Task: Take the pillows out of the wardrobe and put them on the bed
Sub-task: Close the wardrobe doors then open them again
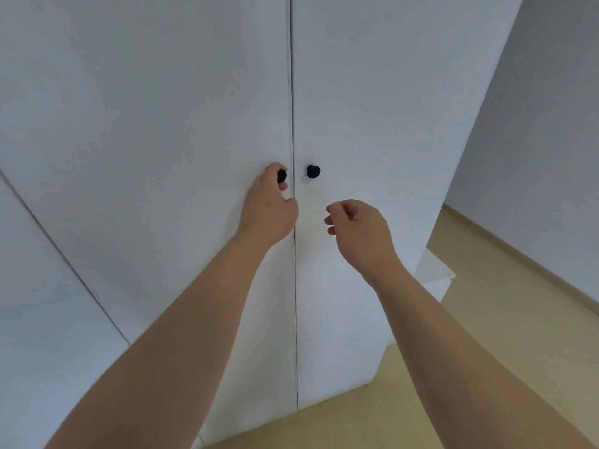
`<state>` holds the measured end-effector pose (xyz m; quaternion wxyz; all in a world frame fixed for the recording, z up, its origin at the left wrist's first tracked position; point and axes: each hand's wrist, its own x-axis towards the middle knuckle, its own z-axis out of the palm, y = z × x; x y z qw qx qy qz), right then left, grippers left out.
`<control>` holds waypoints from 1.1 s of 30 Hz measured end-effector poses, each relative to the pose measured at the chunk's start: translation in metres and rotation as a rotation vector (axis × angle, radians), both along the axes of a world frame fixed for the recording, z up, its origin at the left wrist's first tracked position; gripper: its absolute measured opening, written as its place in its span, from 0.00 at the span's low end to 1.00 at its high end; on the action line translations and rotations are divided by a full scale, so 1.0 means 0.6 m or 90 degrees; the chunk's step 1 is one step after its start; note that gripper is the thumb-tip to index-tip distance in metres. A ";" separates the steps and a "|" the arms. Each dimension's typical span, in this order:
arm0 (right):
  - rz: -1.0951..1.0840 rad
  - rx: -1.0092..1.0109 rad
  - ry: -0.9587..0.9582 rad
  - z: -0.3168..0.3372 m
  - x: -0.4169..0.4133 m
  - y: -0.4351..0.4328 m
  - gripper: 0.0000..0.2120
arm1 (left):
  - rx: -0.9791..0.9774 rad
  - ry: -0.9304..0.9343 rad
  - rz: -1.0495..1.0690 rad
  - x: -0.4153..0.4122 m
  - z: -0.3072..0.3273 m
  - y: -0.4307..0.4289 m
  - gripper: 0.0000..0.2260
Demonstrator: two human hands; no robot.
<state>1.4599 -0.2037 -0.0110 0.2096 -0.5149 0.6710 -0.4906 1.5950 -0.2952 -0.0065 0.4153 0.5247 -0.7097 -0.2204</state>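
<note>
A white wardrobe fills the view, and both of its doors are closed. Each door carries a small black knob beside the centre seam. My left hand has its fingers wrapped around the left knob. My right hand hovers a little below the right knob, fingers loosely curled, holding nothing and apart from the door. No pillows and no bed are in view.
A light wooden floor runs to the right of the wardrobe, bounded by a white wall with a pale skirting board. A low white block juts out at the wardrobe's right side. Another white panel stands at the left.
</note>
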 end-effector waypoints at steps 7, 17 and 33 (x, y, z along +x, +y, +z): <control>0.064 -0.045 -0.057 0.001 0.004 0.019 0.14 | -0.081 0.064 0.006 0.010 -0.012 0.079 0.16; 0.334 -0.082 -0.159 0.013 0.021 0.046 0.12 | -0.139 0.182 0.003 0.055 -0.018 0.204 0.06; 0.682 -0.216 -0.076 0.018 0.273 0.212 0.07 | -0.121 0.709 0.155 0.281 -0.018 0.460 0.15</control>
